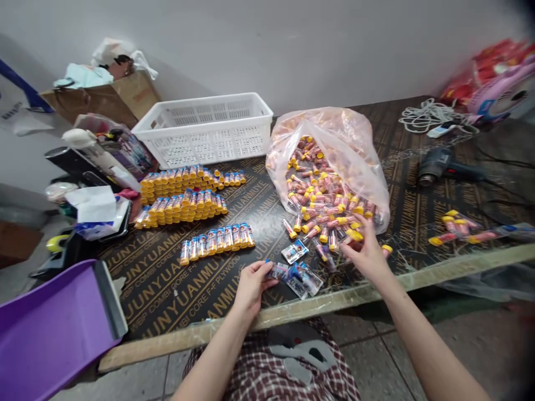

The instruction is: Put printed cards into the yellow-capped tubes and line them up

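My left hand (253, 285) is closed on a small clear printed wrapper (276, 270), at the left of a few more blue-and-clear wrappers (306, 278) near the table's front edge. My right hand (366, 250) reaches to the front of the tube pile, thumb and fingers round a yellow-capped tube (354, 235). Pink tubes with yellow caps (321, 200) spill from a large translucent bag (355, 133). Left of my left hand stands a row of tubes in blue labels (217, 239). Stacks of labelled tubes (184, 206) lie behind that row.
A white basket (213, 142) stands at the back. A purple dustpan (54, 328) is at the left front. On the right are a heat gun (437, 166), coiled white cable (426, 115), several loose tubes (457, 227) and a pink fan (504, 92).
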Available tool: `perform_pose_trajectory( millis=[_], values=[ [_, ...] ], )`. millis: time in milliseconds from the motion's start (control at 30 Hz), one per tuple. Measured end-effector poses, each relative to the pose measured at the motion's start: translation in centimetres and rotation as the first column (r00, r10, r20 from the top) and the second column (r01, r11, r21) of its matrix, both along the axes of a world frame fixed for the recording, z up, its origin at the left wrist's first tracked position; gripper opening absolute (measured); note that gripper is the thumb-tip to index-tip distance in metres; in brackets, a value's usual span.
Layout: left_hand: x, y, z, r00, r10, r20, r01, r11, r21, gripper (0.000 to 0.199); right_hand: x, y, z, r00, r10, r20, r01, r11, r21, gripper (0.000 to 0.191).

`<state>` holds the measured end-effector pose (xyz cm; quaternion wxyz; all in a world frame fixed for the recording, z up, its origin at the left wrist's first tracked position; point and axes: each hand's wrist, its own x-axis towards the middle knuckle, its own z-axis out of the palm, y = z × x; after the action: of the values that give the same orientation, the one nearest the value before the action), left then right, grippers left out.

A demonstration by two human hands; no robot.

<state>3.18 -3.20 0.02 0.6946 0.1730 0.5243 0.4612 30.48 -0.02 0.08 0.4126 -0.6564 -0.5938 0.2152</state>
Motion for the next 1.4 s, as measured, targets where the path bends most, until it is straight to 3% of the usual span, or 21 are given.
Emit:
perform_pose_trajectory(
  millis=[100, 233, 333, 433, 567, 733, 867, 1000, 1133, 1200, 1267, 1400],
  values=[
    [0.1, 0.2, -0.2, 1.000, 0.012, 0.004, -0.012, 1.000, 0.001, 0.035, -1.7, -1.0, 0.2, 0.981, 0.066, -0.181, -0.073, 0.997, -0.029, 0.048],
    [0.2, 0.3, -0.4, 1.000, -0.014, -0.027, 0.013, 1.000, -0.009, 0.038, -2.1, -1.0, -1.7, 0.935, -0.069, -0.349, 0.052, 0.997, -0.058, 0.038],
    [0.2, 0.3, -0.7, 0.995, -0.047, -0.085, 0.050, 0.998, 0.034, 0.039, -0.3, -0.7, -2.6, 0.932, -0.133, -0.336, 0.120, 0.991, -0.059, 0.037],
    [0.2, 0.2, -1.1, 0.979, -0.075, -0.190, 0.094, 0.991, 0.090, 0.037, 2.5, -1.1, -1.8, 0.956, -0.220, -0.196, 0.208, 0.975, -0.079, 0.032],
    [0.1, 0.1, -2.0, 0.958, -0.099, -0.268, 0.133, 0.985, 0.113, 0.036, 5.0, -2.4, -0.1, 0.939, -0.298, 0.172, 0.325, 0.932, -0.162, 0.032],
    [0.1, -0.1, -2.2, 0.932, -0.132, -0.337, 0.189, 0.972, 0.141, 0.037, 4.4, -2.3, 0.0, 0.829, -0.115, 0.548, 0.336, 0.885, -0.322, 0.026],
    [-0.1, -0.3, -2.0, 0.927, -0.133, -0.350, 0.198, 0.968, 0.156, 0.036, 3.5, -1.3, 0.4, 0.764, 0.057, 0.643, 0.284, 0.865, -0.414, 0.009],
    [-0.5, -0.6, -2.0, 0.928, -0.140, -0.347, 0.206, 0.965, 0.161, 0.035, 2.6, -1.3, 1.1, 0.752, 0.182, 0.634, 0.187, 0.862, -0.470, 0.012],
    [-0.6, -0.6, -2.0, 0.912, -0.161, -0.377, 0.242, 0.954, 0.179, 0.033, 2.5, -1.9, 1.1, 0.714, 0.144, 0.685, 0.269, 0.847, -0.458, 0.041],
    [-0.3, -0.4, -2.0, 0.854, -0.192, -0.483, 0.325, 0.922, 0.209, 0.030, 3.0, -2.1, 1.0, 0.689, 0.129, 0.714, 0.327, 0.823, -0.464, 0.032],
    [0.1, -0.1, -2.0, 0.732, -0.193, -0.653, 0.436, 0.869, 0.232, 0.023, 3.5, -2.2, 1.1, 0.678, 0.148, 0.720, 0.332, 0.812, -0.479, 0.018],
    [0.9, 0.1, -2.0, 0.472, -0.169, -0.865, 0.581, 0.798, 0.161, 0.013, 2.2, -2.8, 2.0, 0.695, 0.272, 0.665, 0.153, 0.848, -0.507, 0.021]
  ],
)
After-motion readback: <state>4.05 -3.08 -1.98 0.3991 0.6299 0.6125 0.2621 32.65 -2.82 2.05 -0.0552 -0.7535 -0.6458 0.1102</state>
